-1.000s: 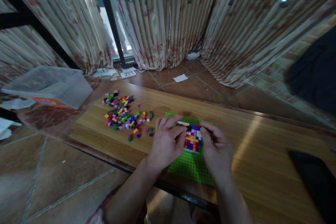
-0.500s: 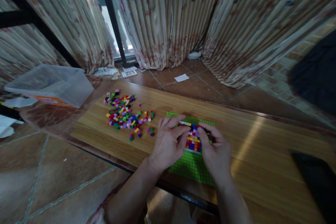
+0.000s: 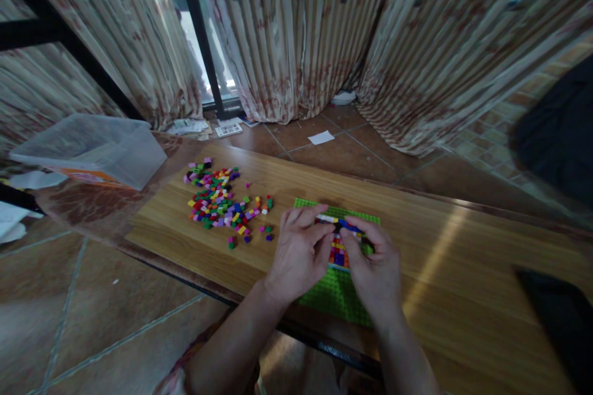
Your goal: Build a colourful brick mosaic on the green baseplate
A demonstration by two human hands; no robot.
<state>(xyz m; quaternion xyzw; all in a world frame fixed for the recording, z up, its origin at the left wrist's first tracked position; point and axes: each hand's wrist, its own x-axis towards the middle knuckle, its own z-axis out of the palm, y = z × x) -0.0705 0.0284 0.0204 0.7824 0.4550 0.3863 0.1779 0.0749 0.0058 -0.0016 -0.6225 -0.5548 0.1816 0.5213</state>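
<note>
A small block of multicoloured toy bricks point(image 3: 340, 255) rests on the green studded baseplate point(image 3: 333, 296), its rows red, orange, yellow, purple, blue and white. My left hand point(image 3: 299, 247) is closed at the block's left side, thumb and forefinger pinched together by a dark brick near its far rows. From the right, my right hand point(image 3: 374, 265) is closed over the block, with thumb and forefinger on its upper right bricks. The fingers hide much of the block, and the exact piece between the fingertips is hard to make out.
Loose coloured bricks point(image 3: 217, 200) lie scattered on the wooden tabletop point(image 3: 445, 278) to the left. A clear plastic bin point(image 3: 92, 148) stands beyond the table's left end. A dark flat object point(image 3: 556, 315) lies at the right. Striped curtains point(image 3: 296, 43) hang behind.
My right hand has shifted slightly left, its thumb now further over the block and closer to the left fingertips. My left hand stays nearly where it was.
</note>
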